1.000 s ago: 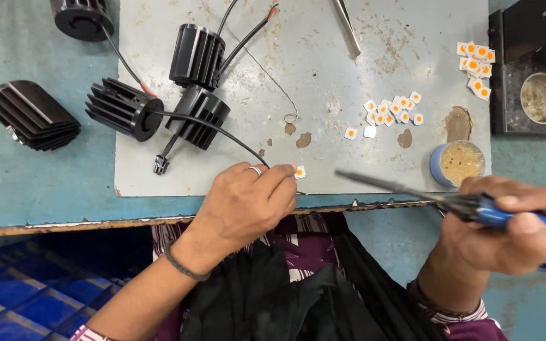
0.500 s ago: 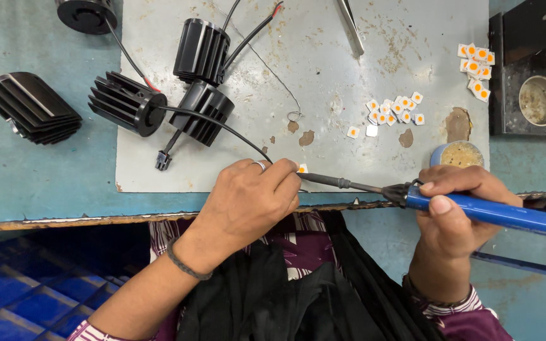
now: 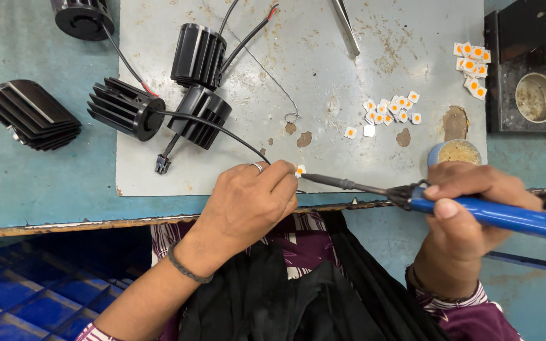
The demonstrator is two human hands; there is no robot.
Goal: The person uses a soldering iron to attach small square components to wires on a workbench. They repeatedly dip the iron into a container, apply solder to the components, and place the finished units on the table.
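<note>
The teal tabletop (image 3: 26, 183) is covered in the middle by a grey work mat (image 3: 323, 82), stained and scorched in places. Four black finned heat sinks (image 3: 124, 108) are laid at the mat's upper left, wires trailing from them; none is seen fitted with a chip. A blue-handled soldering iron (image 3: 494, 213) is gripped in the right hand (image 3: 469, 218), fingers wrapped closed around the handle, its tip brought up to a small LED chip (image 3: 300, 169). That chip is pinched at the mat's near edge by the left hand (image 3: 251, 202), fingers pressed together on it. A loose cluster of chips (image 3: 390, 113) is left unsoldered, so the work is judged early.
</note>
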